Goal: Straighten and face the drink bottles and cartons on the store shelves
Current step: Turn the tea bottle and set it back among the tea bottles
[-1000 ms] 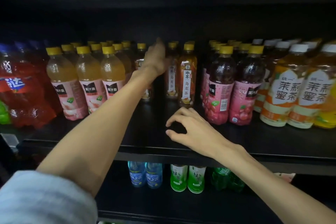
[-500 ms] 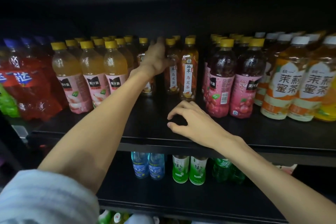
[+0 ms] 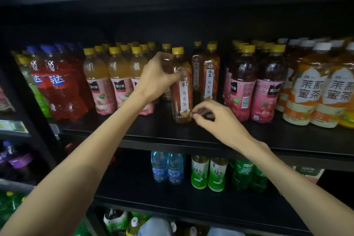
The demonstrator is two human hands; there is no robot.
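Observation:
My left hand (image 3: 159,77) grips the upper body of an oolong tea bottle (image 3: 182,99) with a yellow cap and a white vertical label. The bottle stands near the front of the black middle shelf (image 3: 134,130), its label facing me. My right hand (image 3: 214,119) touches the bottle's bottom right corner with curled fingertips. Two more oolong tea bottles (image 3: 209,80) stand behind and to the right of it, further back on the shelf.
Peach juice bottles (image 3: 107,84) stand left of my left hand, red soda bottles (image 3: 55,86) beyond them. Dark juice bottles with pink labels (image 3: 254,86) and orange jasmine tea bottles (image 3: 310,94) fill the right. On the lower shelf are blue bottles (image 3: 167,167) and green tea bottles (image 3: 208,173).
My left hand has pulled an oolong tea bottle from the back toward the shelf front. My right hand left the shelf surface and moved up to the bottle's base.

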